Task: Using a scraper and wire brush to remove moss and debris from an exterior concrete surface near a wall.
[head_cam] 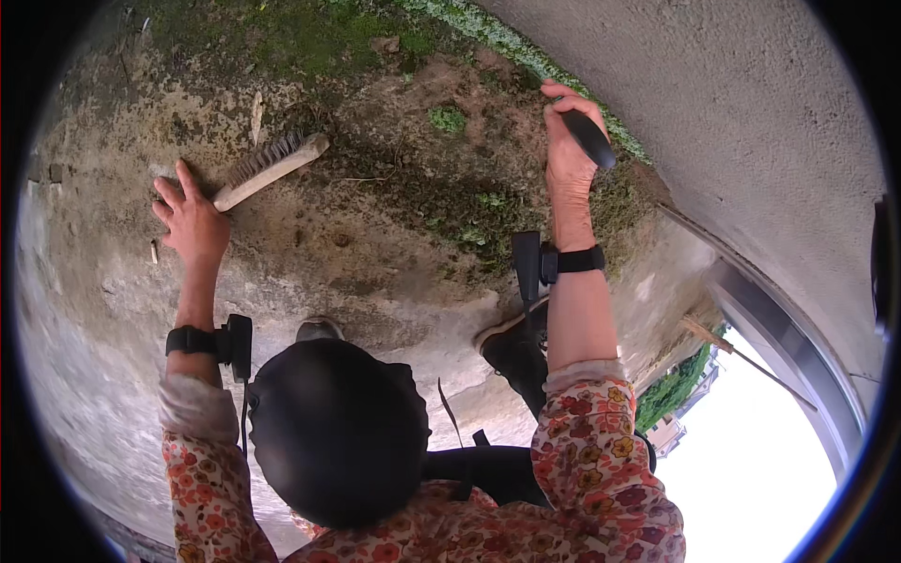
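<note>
My left hand lies on the stained concrete ground with its fingers spread, beside the end of a wooden wire brush. The brush rests on its side, bristles towards the top of the view. My right hand is closed around a black handle at the foot of the wall; whatever the handle's far end carries is hidden. Green moss runs along the seam close to my right fingers. Low green weeds and dark soil lie between my two hands.
A rough grey wall rises at the right. More moss covers the ground at the top. A dry leaf lies above the brush. A black shoe stands below my right forearm, and a broom lies farther right.
</note>
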The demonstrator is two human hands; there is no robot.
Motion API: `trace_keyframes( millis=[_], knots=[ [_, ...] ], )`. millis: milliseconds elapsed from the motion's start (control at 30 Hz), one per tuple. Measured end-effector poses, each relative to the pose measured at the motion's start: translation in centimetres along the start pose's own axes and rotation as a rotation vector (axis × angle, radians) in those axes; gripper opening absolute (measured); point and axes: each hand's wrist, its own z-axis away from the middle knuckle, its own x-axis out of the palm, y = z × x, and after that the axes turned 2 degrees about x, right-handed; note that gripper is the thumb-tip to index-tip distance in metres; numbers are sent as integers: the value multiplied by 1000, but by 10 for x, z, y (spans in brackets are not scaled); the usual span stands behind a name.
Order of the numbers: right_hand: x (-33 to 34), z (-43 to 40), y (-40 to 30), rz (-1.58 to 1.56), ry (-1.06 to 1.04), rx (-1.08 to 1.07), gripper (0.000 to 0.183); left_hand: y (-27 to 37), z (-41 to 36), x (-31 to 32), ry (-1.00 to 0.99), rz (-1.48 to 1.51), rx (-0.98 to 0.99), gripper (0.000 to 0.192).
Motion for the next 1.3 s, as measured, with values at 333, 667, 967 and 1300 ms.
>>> trace_keyframes(
  millis=[333, 667, 967, 1300],
  knots=[
    [-9, 17, 8, -207, 99, 32, 19, 0, 0, 0, 14, 34, -14, 79],
    [45, 29, 3, -117, 103, -2, 11, -3, -1, 5, -4, -47, -22, 79],
    [54, 23, -3, -8, 50, 62, 23, 0, 0, 3, 13, -30, -25, 83],
    [62, 29, 3, -118, -34, 185, 18, -3, -1, 3, -5, -52, -36, 80]
  ],
)
